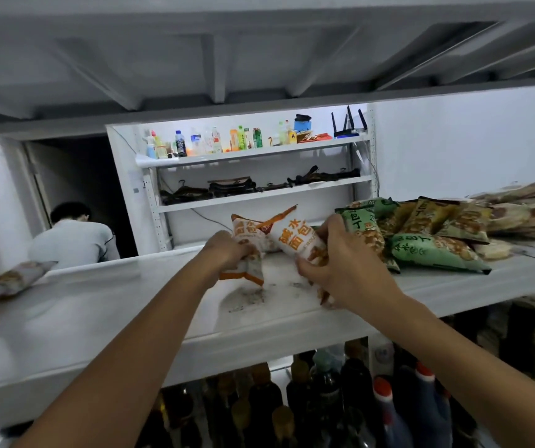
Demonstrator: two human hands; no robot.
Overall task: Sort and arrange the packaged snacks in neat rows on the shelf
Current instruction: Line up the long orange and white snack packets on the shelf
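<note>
Each hand's grip is clamped on an orange-white snack bag, left hand (227, 253), right hand (340, 270), mid-sorting; next, probably stand them beside the green bags (434, 252) on the shelf (98, 305).

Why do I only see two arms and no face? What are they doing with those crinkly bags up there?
The camera sits on the person's head, so you look out the way their eyes do and see only their arms reaching forward. The left hand grips one white-and-orange snack bag, and the right hand grips another one. Both bags are on or just above the white shelf; I cannot tell which. To the right lies a messy pile of green snack bags. Underneath, on a lower level, stand dark bottles. Far behind is a second shelf with small drink bottles, and another person is turned away on the left.
</note>
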